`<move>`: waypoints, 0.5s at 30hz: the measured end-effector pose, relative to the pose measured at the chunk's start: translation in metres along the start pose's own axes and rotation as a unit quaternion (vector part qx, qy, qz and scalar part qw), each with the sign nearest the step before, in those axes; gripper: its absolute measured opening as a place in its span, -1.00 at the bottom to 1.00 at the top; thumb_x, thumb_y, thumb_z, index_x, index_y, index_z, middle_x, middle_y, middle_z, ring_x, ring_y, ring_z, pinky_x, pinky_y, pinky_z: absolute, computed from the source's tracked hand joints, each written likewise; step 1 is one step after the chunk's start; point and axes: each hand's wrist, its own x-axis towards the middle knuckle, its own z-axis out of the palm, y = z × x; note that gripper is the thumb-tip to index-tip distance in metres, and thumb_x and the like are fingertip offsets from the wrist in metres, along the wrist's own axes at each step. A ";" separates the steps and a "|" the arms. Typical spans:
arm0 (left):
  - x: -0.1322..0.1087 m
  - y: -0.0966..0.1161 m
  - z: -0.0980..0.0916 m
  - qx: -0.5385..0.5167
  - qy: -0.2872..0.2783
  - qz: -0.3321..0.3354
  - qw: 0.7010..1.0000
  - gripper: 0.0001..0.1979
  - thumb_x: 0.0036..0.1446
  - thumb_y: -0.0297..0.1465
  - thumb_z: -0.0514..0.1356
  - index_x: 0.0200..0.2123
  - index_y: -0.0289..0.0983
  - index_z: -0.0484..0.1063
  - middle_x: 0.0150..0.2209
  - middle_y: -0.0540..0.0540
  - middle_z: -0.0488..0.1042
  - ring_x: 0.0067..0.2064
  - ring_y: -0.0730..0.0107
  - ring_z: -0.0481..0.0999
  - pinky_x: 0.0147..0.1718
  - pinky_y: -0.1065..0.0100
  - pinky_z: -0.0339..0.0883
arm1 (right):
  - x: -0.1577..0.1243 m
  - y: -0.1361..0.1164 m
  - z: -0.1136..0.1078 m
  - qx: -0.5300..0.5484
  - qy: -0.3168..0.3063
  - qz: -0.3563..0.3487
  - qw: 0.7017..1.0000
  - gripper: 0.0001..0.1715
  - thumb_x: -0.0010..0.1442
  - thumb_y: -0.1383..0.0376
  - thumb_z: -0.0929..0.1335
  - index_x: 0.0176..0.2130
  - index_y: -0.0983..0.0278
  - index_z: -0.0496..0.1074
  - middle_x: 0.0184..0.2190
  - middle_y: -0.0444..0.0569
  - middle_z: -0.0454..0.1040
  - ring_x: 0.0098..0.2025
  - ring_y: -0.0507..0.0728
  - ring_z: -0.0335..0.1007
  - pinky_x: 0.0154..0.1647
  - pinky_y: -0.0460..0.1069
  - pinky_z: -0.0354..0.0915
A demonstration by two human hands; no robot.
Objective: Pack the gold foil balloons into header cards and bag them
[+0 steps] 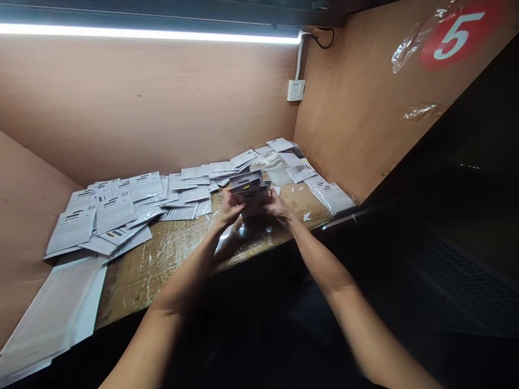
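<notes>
Between my two hands is a stack of flat printed packets [253, 197], dark in the shade and with a small yellow mark near the top. My left hand [230, 208] grips the stack's left side, thumb across the front. On the opposite side my right hand [278, 206] is closed around its edge. The stack is held upright over the worktop, close to its front edge. Behind it lies a long row of white printed packets [194, 186], overlapping one another. What is inside the packets cannot be made out.
A heap of packets [113, 210] fills the left end of the worn worktop [170, 243]. More packets [328, 194] lie along the right wall. Clear plastic sleeves [52, 313] overhang the front left. Paper scraps [307, 216] lie right of my hands. A socket [295, 90] is on the back wall.
</notes>
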 end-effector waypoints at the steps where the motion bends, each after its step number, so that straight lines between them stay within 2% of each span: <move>1: -0.003 -0.001 -0.002 -0.012 -0.007 0.007 1.000 -0.15 -0.26 -0.27 0.63 0.03 -0.15 0.22 0.07 -0.14 0.52 0.10 0.18 0.57 0.13 0.18 0.45 | -0.002 0.002 0.002 -0.012 -0.004 0.010 1.000 -0.10 -0.13 0.37 0.59 0.15 0.10 0.28 -0.05 -0.16 0.63 -0.04 0.12 0.60 0.07 0.05 0.54; 5: -0.019 -0.006 -0.002 -0.001 -0.021 0.000 1.000 -0.21 -0.17 -0.30 0.50 0.12 -0.16 0.22 0.15 -0.21 0.47 0.25 -0.01 0.49 0.28 0.01 0.34 | -0.014 0.009 0.009 -0.078 0.003 0.018 0.997 -0.05 -0.14 0.34 0.59 0.19 0.11 0.27 0.05 -0.08 0.59 0.06 0.15 0.57 0.18 0.09 0.49; 9: -0.032 -0.008 0.002 0.010 -0.026 -0.014 1.000 -0.25 -0.08 -0.32 0.37 0.21 -0.18 0.24 0.19 -0.22 0.46 0.27 -0.02 0.44 0.31 0.00 0.31 | -0.024 0.012 0.014 -0.140 0.036 -0.004 0.989 -0.05 -0.08 0.24 0.60 0.25 0.12 0.32 0.12 -0.02 0.56 0.17 0.21 0.50 0.31 0.14 0.42; 12: -0.036 -0.008 0.004 0.001 -0.042 -0.013 0.999 -0.19 -0.06 -0.37 0.36 0.29 -0.19 0.22 0.23 -0.23 0.45 0.30 -0.03 0.42 0.32 0.01 0.29 | -0.026 0.011 0.018 -0.159 0.061 -0.028 0.985 -0.03 -0.11 0.25 0.61 0.26 0.14 0.39 0.13 0.03 0.58 0.21 0.25 0.48 0.33 0.16 0.40; 15: -0.037 -0.004 0.001 -0.015 -0.058 -0.024 0.998 -0.23 -0.07 -0.37 0.40 0.25 -0.18 0.32 0.21 -0.18 0.49 0.29 -0.03 0.41 0.31 0.02 0.28 | -0.024 0.008 0.020 -0.140 0.077 -0.037 0.986 -0.04 -0.15 0.27 0.63 0.23 0.13 0.42 0.07 0.02 0.62 0.18 0.25 0.52 0.29 0.16 0.45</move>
